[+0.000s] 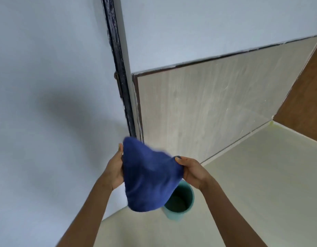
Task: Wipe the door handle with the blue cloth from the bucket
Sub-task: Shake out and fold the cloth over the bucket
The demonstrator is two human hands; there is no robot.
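Note:
The blue cloth (148, 177) hangs spread between both hands, in front of me and above the floor. My left hand (115, 168) grips its left edge, and my right hand (191, 171) pinches its right corner. Below the cloth stands the teal bucket (182, 202) on the floor; the cloth covers its left side. No door handle is in view.
A pale blue wall (47, 86) fills the left. A dark vertical door frame edge (118, 59) runs down the middle. A light wood-grain panel (207, 107) stands to the right, with a brown surface (307, 93) beyond it. The cream floor (252, 175) spreads out lower right.

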